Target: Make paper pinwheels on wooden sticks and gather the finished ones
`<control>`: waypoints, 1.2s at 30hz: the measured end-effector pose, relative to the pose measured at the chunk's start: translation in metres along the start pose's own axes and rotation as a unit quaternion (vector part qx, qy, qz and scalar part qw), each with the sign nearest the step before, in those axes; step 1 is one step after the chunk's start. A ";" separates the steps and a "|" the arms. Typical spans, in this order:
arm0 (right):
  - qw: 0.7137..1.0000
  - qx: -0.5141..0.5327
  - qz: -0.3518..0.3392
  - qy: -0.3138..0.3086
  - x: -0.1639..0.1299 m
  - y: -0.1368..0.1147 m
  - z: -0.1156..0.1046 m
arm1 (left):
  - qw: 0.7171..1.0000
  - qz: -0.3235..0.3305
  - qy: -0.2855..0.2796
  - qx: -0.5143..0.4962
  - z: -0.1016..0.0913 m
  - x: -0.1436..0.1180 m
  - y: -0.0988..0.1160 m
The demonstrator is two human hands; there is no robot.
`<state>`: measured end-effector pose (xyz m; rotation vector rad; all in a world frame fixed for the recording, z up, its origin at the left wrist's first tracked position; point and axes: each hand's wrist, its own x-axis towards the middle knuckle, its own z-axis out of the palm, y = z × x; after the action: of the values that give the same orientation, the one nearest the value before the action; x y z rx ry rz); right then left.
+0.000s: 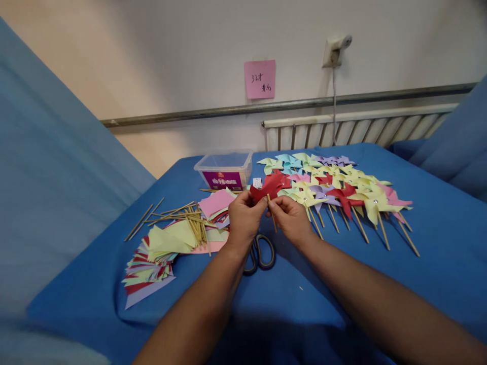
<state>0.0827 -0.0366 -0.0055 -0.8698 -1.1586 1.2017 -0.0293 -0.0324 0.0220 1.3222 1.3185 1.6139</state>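
My left hand pinches a red paper pinwheel, its folded blades showing above the fingers. In my right hand is the upper part of a thin wooden stick, which stands against the back of the pinwheel and points down. Both hands meet here, over the table's middle; the exact joint between stick and paper is hidden by the fingertips. Just below them lie scissors with dark handles, their blades out of sight under my hands.
Finished paper pinwheels in several colours cover the right side. At left are fanned paper sheets, loose wooden sticks and pink paper. A clear plastic box stands behind, near the wall with a radiator.
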 end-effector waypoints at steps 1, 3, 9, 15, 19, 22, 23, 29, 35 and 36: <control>1.000 -0.004 -0.004 0.002 0.000 0.001 0.000 | 1.000 0.001 0.000 -0.001 0.000 0.000 0.000; 1.000 -0.010 -0.006 0.001 0.000 0.002 -0.001 | 1.000 0.002 -0.001 -0.005 0.000 -0.001 -0.001; 1.000 -0.017 -0.008 0.003 0.000 0.003 0.000 | 1.000 0.005 0.013 0.028 0.001 -0.002 0.001; 0.999 -0.042 -0.007 0.000 -0.001 0.002 -0.001 | 0.998 0.008 0.028 0.054 0.001 -0.003 0.005; 0.999 -0.047 -0.006 -0.006 0.000 0.002 -0.002 | 0.998 0.011 0.026 0.052 0.001 -0.003 0.006; 0.998 -0.055 -0.007 -0.014 0.000 0.003 -0.003 | 0.998 0.016 0.023 0.053 0.001 -0.004 0.006; 0.998 -0.057 -0.007 -0.016 0.000 0.004 -0.003 | 0.998 0.018 0.020 0.050 0.001 -0.004 0.006; 0.999 -0.040 0.011 -0.020 0.002 0.005 -0.004 | 0.997 0.027 0.018 0.067 0.001 -0.004 0.007; 0.999 -0.030 0.020 -0.016 0.004 0.007 -0.004 | 0.999 0.014 0.007 0.040 0.004 -0.006 0.010; 0.999 -0.029 0.020 -0.015 0.004 0.008 -0.004 | 0.999 0.012 0.005 0.033 0.004 -0.007 0.011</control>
<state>0.0844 -0.0307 -0.0128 -0.9254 -1.2096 1.2230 -0.0227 -0.0402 0.0303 1.3767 1.3774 1.6076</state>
